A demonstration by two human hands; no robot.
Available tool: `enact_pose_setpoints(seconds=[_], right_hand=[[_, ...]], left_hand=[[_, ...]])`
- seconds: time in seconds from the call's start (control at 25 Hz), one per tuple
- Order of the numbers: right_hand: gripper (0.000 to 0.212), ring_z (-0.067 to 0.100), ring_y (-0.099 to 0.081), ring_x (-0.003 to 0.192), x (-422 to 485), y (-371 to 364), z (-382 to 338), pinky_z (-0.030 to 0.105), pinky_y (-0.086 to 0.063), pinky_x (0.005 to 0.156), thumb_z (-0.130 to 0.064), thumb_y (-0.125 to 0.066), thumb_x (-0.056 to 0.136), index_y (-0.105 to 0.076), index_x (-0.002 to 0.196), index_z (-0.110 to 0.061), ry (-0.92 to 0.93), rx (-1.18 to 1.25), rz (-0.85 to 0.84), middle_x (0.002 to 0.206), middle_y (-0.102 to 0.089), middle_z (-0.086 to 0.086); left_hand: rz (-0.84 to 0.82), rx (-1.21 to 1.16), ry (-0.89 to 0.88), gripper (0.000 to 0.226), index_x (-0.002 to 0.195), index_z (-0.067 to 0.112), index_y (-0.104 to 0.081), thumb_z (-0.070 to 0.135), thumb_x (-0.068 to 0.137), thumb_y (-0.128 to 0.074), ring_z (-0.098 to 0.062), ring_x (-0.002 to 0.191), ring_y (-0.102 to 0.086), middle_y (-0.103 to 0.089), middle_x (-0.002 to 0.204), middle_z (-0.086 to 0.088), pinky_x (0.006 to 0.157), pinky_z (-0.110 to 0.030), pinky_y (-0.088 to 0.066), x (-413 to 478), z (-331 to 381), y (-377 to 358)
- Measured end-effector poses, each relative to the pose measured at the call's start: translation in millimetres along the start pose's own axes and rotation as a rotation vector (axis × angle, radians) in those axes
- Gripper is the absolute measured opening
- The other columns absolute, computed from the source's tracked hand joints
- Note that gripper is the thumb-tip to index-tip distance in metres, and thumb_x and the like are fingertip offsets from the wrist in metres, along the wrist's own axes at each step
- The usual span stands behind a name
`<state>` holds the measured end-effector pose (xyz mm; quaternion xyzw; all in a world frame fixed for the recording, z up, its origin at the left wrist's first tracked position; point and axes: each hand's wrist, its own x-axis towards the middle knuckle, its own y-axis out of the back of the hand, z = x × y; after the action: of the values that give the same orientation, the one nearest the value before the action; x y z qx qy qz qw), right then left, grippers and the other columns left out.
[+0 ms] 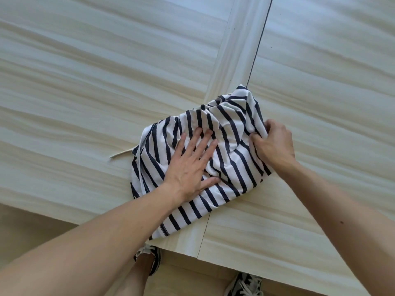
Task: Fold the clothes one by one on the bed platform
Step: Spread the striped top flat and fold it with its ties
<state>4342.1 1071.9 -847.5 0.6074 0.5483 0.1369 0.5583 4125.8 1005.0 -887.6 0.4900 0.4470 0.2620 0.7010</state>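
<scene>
A white garment with dark navy stripes (226, 124) lies bunched and wrinkled on the pale wooden bed platform (85, 103), near its front edge. My left hand (190, 165) lies flat on the middle of the garment, fingers spread, pressing it down. My right hand (273, 142) pinches the garment's right edge between thumb and fingers. A thin white cord (120, 154) sticks out from the garment's left side. The lower corner of the cloth hangs slightly past the platform's front edge.
A raised strip and a dark seam (254, 58) run across the platform from the garment toward the far side. Below the front edge, the wooden floor (27, 229) shows with my two dark sneakers (149, 259).
</scene>
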Motion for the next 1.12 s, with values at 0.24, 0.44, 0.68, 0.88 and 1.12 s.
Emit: enact_pose_setpoints(seconds=[0.24,0.44,0.68,0.88,1.12], right_hand=[[0.005,0.005,-0.047,0.056,-68.7,61.5,-90.8,0.022,-0.031,0.05,-0.022,-0.061,0.096,-0.057,0.098,-0.025,0.448,-0.015,0.067,0.071,-0.053,-0.01],[0.021,0.022,-0.055,0.054,-165.6,20.1,-124.0,0.031,-0.042,0.044,-0.008,-0.068,0.084,-0.054,0.095,-0.019,0.889,-0.17,-0.118,0.081,-0.06,-0.003],[0.018,0.023,-0.054,0.092,-206.1,-43.1,-97.8,0.037,-0.043,0.067,-0.031,-0.052,0.096,-0.053,0.107,-0.017,0.716,-0.183,-0.318,0.106,-0.052,0.001],[0.071,0.029,-0.018,0.154,-174.0,-88.1,-36.4,0.051,-0.022,0.123,-0.041,-0.053,0.093,-0.033,0.155,-0.012,0.444,-0.158,-0.022,0.164,-0.023,0.013],[0.093,0.021,0.019,0.155,-171.8,-111.7,24.4,0.056,-0.002,0.125,-0.068,-0.043,0.096,0.015,0.16,-0.03,0.336,-0.114,-0.139,0.169,0.019,0.005]], left_hand=[[-0.017,-0.632,-0.043,0.056,0.154,0.026,-0.039,0.044,0.102,-0.045,-0.012,0.155,-0.017,-0.031,0.165,0.0,0.127,-0.042,-0.018,-68.3,-16.8,23.0],[0.512,-1.176,0.649,0.025,0.09,0.029,-0.068,0.035,0.093,-0.045,-0.015,0.09,-0.069,-0.074,0.091,0.004,0.085,-0.052,-0.055,-95.1,-87.1,57.4],[0.79,-0.697,0.265,0.02,0.109,0.01,-0.065,0.014,0.096,-0.051,-0.024,0.112,-0.055,-0.06,0.115,-0.005,0.095,-0.038,-0.046,-58.9,-82.7,108.3],[0.214,-0.126,-0.258,0.059,0.152,0.02,-0.043,0.05,0.104,-0.029,-0.027,0.154,-0.024,-0.036,0.163,-0.008,0.123,-0.044,-0.019,5.3,-66.4,54.8],[0.047,-0.146,-0.107,0.084,0.162,0.024,-0.006,0.071,0.095,-0.027,-0.027,0.155,-0.014,-0.014,0.169,-0.008,0.122,-0.052,-0.025,8.7,-129.8,27.6]])
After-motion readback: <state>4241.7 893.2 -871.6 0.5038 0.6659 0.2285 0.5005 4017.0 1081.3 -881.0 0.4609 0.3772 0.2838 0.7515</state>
